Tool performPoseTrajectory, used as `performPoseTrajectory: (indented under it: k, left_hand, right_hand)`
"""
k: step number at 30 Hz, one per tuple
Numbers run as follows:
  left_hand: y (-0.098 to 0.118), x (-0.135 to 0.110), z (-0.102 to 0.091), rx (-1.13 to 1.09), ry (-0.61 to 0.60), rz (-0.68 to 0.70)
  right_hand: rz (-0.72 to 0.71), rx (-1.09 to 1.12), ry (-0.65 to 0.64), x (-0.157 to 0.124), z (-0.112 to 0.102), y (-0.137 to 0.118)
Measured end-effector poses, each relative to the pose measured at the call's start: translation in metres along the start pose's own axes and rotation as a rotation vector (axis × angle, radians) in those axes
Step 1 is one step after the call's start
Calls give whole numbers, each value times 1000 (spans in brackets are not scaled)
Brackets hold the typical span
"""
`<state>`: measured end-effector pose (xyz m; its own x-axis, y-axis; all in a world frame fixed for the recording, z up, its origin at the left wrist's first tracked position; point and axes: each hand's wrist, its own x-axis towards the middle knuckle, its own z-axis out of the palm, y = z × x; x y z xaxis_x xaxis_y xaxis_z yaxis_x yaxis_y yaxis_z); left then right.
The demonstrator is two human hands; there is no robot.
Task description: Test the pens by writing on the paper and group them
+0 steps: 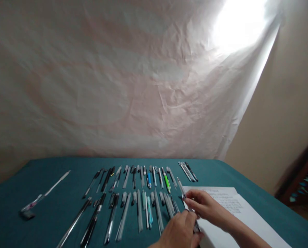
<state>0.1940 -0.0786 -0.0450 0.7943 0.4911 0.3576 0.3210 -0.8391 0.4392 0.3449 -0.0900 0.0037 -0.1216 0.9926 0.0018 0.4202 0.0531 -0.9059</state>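
Note:
A slim clear pen (181,187) points up and away, pinched in the fingers of my right hand (205,206) over the left edge of the paper. Just below and in front, my left hand (178,230) has its fingers curled together at the pen's near end. A dark piece (197,227) shows by the left fingertips; whether it is a cap or part of the pen I cannot tell. Both hands are close together. Left of them, clear pens (169,205) lie with loose caps beside them, partly covered by my left hand.
Two rows of pens cover the middle of the green cloth, among them a green pen (166,181) and a blue one (149,181). Several pens (188,171) lie back right. Written paper (249,220) is under my right arm. A crumpled plastic strip (45,194) lies far left.

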Motion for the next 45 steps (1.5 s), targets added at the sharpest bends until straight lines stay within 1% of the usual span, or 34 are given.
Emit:
performPoseTrajectory:
  k: [1,3,5,6,8,10,12,15,19,21,25,28,32,35,38,42,45]
  left_hand:
    - [-1,0,1,12,14,14]
    - [-3,0,3,43,66,65]
    - [-6,0,7,82,125,117]
    - [-8,1,9,104,147,131]
    - [-13,3,15,148,176,141]
    - [-18,7,20,198,182,163]
    - [-24,11,23,259,193,195]
    - [-35,12,22,343,225,222]
    - [-49,3,9,385,252,247]
    - [-55,-6,-2,387,248,222]
    - [-57,-20,-25,313,217,145]
    - [-56,-27,-37,264,207,71]
    - [-56,-32,-42,245,182,45]
    - [-57,-35,-42,245,172,55]
    - [-55,-36,-44,226,161,64]
    - [-47,-38,-52,179,141,37]
    - [-41,-39,-57,169,133,19]
  right_hand:
    - [0,-13,13,6,-5,2]
    - [25,-120,101,27,-25,12]
    - [53,-352,316,55,-53,27]
    - [69,-404,371,69,-68,36]
    - [108,-476,447,95,-96,55]
    - [161,-550,509,114,-115,71]
    - [208,-607,535,127,-125,86]
    - [258,-665,541,140,-128,103]
    - [297,-708,532,150,-131,120]
    - [307,-723,524,153,-131,127]
    - [316,-755,513,156,-130,134]
    - [323,-783,507,154,-126,134]
    - [328,-829,520,148,-120,123]
    - [311,-872,556,144,-108,106]
    - [254,-901,549,143,-83,87]
    - [172,-899,392,142,-34,66]
    - [165,-907,329,139,-4,57]
